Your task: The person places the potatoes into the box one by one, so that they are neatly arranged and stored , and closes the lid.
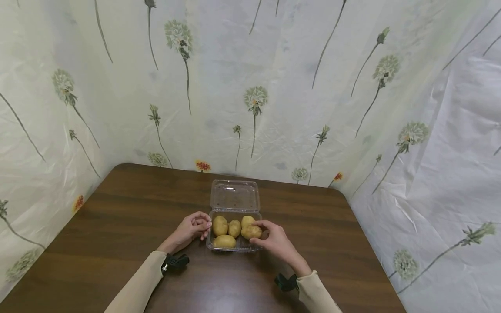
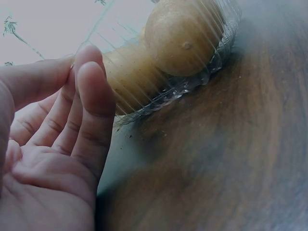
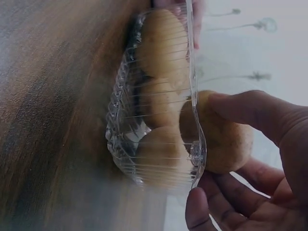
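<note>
A clear plastic clamshell box [image 1: 242, 250] sits on the table with its lid [image 1: 235, 195] tipped back. My right hand [image 1: 278, 243] grips a potato [image 3: 226, 139] between thumb and fingers, at the right end of the box; the right wrist view has it partly above the rim. Inside lie several more potatoes: a large one [image 1: 220, 226] at left, a small one [image 1: 235, 228] in the middle, one [image 1: 224, 241] along the front, and one [image 1: 247, 219] behind the held potato. At the box's left edge, my left hand [image 1: 190, 229] pinches the rim between thumb and forefinger.
Dark wood-grain tabletop [image 1: 164, 191] surrounds the box. A plastic sheet printed with dandelions [image 1: 211, 78] hangs behind the table and along both sides. Each wrist wears a black strap-on camera [image 1: 286, 282], near the cuff of a light sleeve [image 1: 137, 282].
</note>
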The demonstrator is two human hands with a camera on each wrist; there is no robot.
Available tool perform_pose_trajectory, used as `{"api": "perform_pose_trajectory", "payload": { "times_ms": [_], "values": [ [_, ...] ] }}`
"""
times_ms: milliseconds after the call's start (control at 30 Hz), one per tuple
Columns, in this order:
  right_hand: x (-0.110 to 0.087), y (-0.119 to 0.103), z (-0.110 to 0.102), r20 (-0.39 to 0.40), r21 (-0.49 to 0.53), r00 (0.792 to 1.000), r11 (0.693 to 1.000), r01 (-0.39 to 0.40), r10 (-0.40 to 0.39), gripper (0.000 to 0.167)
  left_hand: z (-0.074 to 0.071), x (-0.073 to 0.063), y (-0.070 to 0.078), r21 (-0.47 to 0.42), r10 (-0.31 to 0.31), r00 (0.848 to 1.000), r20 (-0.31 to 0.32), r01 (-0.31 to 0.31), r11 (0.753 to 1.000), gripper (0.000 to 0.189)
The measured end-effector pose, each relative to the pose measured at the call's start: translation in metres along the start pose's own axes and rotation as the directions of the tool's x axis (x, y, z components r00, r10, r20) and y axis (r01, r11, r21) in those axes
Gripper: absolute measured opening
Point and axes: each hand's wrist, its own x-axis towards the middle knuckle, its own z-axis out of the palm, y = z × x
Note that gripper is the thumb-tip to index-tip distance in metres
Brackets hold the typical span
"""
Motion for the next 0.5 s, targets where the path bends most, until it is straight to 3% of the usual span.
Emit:
{"api": "perform_pose_trajectory", "payload": {
  "times_ms": [133,500],
  "values": [
    [0.002,0.0005,0.0016,0.029,-0.075,0.999,0.997,0.034,-0.032,0.042,0.0004,-0.0003,0.0,0.005,0.001,1.0,0.007,-0.001,1.0,0.031],
    [0.0053,-0.0009,0.0066,0.089,-0.165,0.993,0.982,0.094,-0.08,0.042,0.0002,0.0,-0.0004,0.0,0.004,1.0,0.004,-0.004,1.0,0.03]
  ]
}}
